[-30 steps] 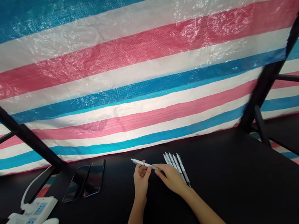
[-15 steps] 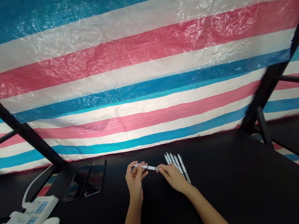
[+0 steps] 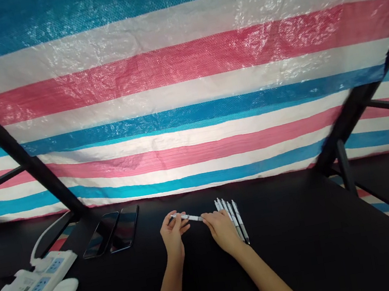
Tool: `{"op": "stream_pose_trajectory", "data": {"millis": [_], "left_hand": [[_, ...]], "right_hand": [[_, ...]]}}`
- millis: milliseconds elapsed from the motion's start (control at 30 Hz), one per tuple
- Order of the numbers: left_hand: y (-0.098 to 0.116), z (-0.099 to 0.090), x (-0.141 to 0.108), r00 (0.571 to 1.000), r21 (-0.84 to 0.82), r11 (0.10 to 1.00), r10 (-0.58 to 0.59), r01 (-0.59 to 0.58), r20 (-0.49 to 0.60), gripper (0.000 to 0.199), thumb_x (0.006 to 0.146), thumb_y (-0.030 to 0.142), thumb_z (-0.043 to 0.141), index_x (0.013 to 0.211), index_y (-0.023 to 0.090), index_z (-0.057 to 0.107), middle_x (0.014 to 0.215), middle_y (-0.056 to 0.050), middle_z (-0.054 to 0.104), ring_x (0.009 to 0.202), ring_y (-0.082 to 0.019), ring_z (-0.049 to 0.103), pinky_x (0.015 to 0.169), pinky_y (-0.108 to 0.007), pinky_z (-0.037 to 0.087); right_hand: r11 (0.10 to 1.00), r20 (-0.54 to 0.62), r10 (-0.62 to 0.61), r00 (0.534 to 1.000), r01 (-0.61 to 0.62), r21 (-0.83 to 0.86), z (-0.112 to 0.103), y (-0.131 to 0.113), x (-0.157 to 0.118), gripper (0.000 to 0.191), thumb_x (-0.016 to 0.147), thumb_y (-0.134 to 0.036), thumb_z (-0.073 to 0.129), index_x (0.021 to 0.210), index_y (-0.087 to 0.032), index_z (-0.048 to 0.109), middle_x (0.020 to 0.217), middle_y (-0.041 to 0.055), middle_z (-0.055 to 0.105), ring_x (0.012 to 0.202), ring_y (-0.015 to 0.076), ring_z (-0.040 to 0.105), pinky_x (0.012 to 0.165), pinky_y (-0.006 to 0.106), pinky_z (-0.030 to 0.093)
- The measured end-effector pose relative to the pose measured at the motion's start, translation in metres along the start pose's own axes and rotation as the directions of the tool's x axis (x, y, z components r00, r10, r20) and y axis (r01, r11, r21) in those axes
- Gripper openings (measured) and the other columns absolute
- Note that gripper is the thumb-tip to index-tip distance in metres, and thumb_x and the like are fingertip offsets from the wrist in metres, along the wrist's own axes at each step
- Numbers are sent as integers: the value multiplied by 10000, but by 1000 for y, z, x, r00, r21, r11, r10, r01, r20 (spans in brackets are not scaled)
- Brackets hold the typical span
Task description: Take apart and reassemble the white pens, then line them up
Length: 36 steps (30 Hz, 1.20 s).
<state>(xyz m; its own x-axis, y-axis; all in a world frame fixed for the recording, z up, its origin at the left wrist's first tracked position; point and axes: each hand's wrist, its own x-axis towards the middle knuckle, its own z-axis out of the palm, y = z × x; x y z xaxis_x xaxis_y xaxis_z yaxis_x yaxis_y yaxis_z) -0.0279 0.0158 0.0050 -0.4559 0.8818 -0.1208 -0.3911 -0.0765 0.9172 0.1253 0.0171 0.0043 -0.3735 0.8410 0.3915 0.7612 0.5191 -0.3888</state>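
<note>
1. Our left hand (image 3: 173, 237) pinches a thin white plastic pen (image 3: 188, 217), fingers closed tight on it, between our hands, over the flat black table (image 3: 310, 245).
2. Our right hand (image 3: 222, 231) touches the pen's tip (we cannot tell if it grips).
3. The pen seems light, stiff and a bit slippery, so the middle is a good place to hold.
4. A row of white pens (image 3: 232, 218) lies just beside our right hand.

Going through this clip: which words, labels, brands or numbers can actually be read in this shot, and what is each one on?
No text can be quoted.
The labels on the white power strip are too small and blurred to read.
Any printing on the white pen or the row of pens is unreadable too.
</note>
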Motion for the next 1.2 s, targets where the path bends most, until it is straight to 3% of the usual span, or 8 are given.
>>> {"op": "stream_pose_trajectory", "data": {"millis": [333,633,767,900,967,1033,1100,1200], "left_hand": [[-1,-5,6,992,38,999,16,-11,-124,211,723,160,679,908,100,598,659,-45,678,526,-149,669,534,-265,583],[-1,-8,7,994,85,996,35,-26,-107,221,701,183,679,875,134,552,576,3,632,496,-163,662,507,-276,581],[-1,-6,4,992,105,994,37,-25,-119,241,672,231,699,814,152,521,554,10,630,481,-170,655,491,-281,570],[1,0,-1,997,58,996,73,-72,-18,345,647,336,732,881,147,563,644,-24,676,578,-186,676,551,-285,561],[3,2,-3,993,-65,997,53,-46,102,437,654,393,729,990,155,582,808,-69,712,746,-211,694,668,-308,560],[5,2,-3,968,-205,977,-1,54,252,503,672,442,713,1074,168,584,990,-110,701,943,-241,662,824,-349,523],[6,1,-3,931,-266,951,-55,160,361,505,683,455,706,1088,173,601,1074,-125,678,1053,-258,615,938,-382,458],[3,-3,0,926,-279,939,-87,199,368,437,676,404,733,1039,180,635,1055,-112,686,1051,-257,616,984,-402,415]], "right_hand": [[997,7,-53,999,53,-57,10,-6,1,263,950,-164,357,974,-218,613,776,31,677,728,181,565,709,316,302],[993,28,-94,995,96,-63,8,-8,2,266,947,-143,344,962,-212,601,802,31,670,740,182,547,713,317,298],[997,48,-69,996,68,31,6,-4,1,266,944,-146,340,982,-215,594,820,25,667,741,177,547,723,313,298],[963,78,40,996,-59,263,0,2,0,293,956,-218,309,918,-216,600,717,-2,614,650,150,517,693,296,303],[893,115,97,989,-137,430,-3,4,1,320,956,-300,306,855,-214,598,608,-25,522,557,132,444,607,273,286],[746,192,129,973,-223,627,-5,3,1,355,938,-401,325,790,-206,582,534,-47,396,494,117,341,529,256,236],[504,320,104,942,-327,799,-5,1,2,382,895,-500,378,740,-196,549,504,-68,292,463,101,235,487,250,173],[121,521,-21,853,-515,848,-3,-2,0,403,806,-573,506,716,-181,504,499,-95,226,453,77,122,472,257,102]]}}
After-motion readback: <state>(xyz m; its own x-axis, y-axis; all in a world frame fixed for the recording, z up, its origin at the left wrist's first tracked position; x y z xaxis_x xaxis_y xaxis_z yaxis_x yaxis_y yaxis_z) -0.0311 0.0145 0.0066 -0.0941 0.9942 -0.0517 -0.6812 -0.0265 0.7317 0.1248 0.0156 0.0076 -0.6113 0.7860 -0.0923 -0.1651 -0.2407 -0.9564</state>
